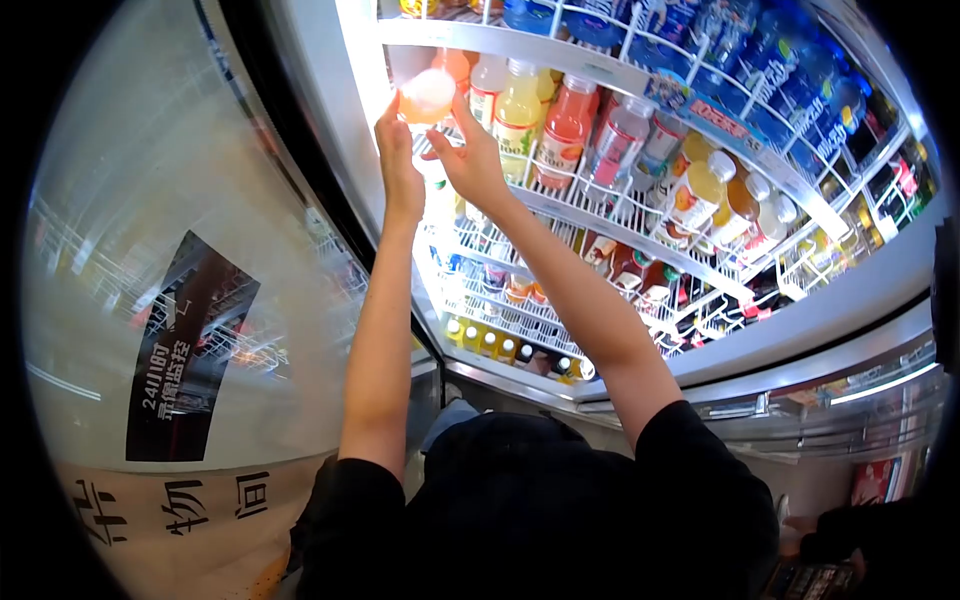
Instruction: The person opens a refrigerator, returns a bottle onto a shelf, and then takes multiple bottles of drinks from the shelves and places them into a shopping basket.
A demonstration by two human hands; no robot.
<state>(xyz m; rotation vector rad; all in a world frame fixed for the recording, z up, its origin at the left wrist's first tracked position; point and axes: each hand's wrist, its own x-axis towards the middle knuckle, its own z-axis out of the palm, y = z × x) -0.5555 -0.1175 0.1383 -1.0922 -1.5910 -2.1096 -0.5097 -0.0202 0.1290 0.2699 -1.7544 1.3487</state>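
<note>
An orange-coloured drink bottle (427,98) is between my two hands at the upper left of the lit fridge, in front of a shelf of juice bottles. Glare blurs its outline. My left hand (400,165) is closed along its left side. On the opposite side, the fingers of my right hand (472,158) reach up against it, with the thumb below. Just to the right stand a yellow juice bottle (518,115) and a red juice bottle (567,135), both upright behind a wire rail.
The fridge's glass door (130,240) stands open on my left, bearing a dark sticker (190,350). Blue-labelled bottles (770,75) fill the upper shelf. Small yellow bottles (490,340) line the bottom. A person's dark sleeve (870,525) shows at the lower right.
</note>
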